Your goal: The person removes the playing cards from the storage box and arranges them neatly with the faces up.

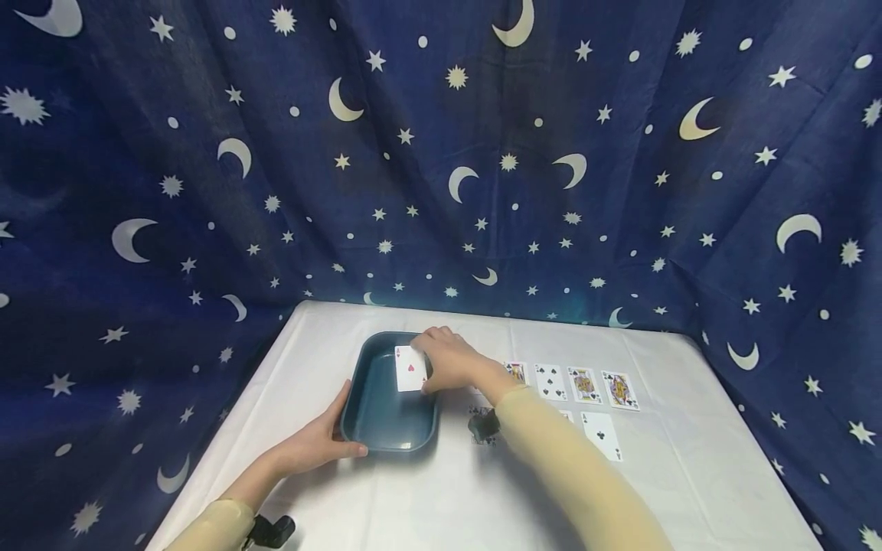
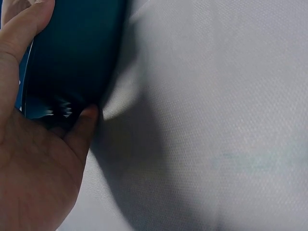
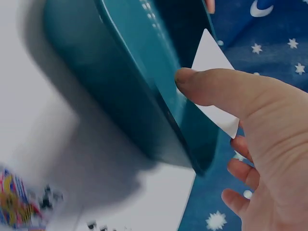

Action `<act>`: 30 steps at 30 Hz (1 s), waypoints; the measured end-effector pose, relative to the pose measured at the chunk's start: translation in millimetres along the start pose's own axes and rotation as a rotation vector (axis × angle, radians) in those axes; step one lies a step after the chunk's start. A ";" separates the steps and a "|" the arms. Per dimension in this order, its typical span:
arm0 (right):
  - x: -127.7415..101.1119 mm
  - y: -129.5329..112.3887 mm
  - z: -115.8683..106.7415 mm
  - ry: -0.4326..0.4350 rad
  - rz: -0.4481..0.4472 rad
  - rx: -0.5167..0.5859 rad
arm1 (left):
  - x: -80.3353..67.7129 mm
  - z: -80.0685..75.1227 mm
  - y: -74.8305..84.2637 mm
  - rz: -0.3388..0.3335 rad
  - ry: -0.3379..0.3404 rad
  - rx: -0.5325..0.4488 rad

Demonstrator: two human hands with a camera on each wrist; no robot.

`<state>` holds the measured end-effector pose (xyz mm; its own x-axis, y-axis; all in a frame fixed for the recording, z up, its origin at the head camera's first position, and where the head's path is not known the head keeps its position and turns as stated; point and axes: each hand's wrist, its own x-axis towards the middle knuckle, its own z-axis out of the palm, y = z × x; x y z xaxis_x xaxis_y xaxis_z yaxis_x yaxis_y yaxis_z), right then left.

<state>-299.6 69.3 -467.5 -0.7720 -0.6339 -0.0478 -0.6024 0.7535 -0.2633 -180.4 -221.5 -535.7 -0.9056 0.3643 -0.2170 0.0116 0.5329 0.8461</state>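
A deep blue-green rectangular tray (image 1: 389,419) with rounded corners is on the white table. My left hand (image 1: 313,444) grips its near left corner, the thumb along the near side and the fingers at the left side. Over the tray's far right part, my right hand (image 1: 448,360) pinches an ace of hearts (image 1: 405,379) by its right edge, face toward the head camera. In the right wrist view, the thumb lies across the white card (image 3: 209,55), near the tray's rim (image 3: 166,108). The left wrist view has the tray wall (image 2: 72,57) between the fingers.
Playing cards lie face up in rows right of the tray, among them a spotted black card (image 1: 550,383), two face cards (image 1: 585,385) and an ace of clubs (image 1: 601,436). My right forearm covers part of them. A dark blue star-and-moon curtain (image 1: 413,191) hangs behind the table.
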 end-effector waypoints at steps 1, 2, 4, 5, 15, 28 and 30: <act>-4.1 3.9 -3.2 0.007 0.007 0.008 | 0.4 0.3 -0.3 -0.002 0.001 0.002; -8.7 8.2 -6.4 0.012 0.012 0.014 | 0.9 0.6 -0.4 -0.004 0.001 0.002; -19.7 17.5 -12.8 0.026 0.021 0.021 | 1.6 1.1 -0.5 -0.008 0.001 0.003; -25.8 22.8 -15.6 0.032 0.028 0.020 | 1.9 1.3 -0.6 -0.009 0.000 0.002; -94.5 75.1 -38.7 0.083 0.098 0.035 | 0.1 -0.8 -1.9 0.009 -0.005 0.023; -170.9 131.1 -39.0 0.146 0.209 0.072 | -1.9 -1.1 0.2 0.036 -0.005 0.005; -182.8 139.0 -37.6 0.149 0.231 0.073 | -2.1 -1.2 0.1 0.035 -0.003 0.006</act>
<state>-249.9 296.5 -459.1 -0.9118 -0.4097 0.0260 -0.3946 0.8571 -0.3312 -179.0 -223.1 -534.6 -0.9034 0.3850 -0.1887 0.0457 0.5241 0.8504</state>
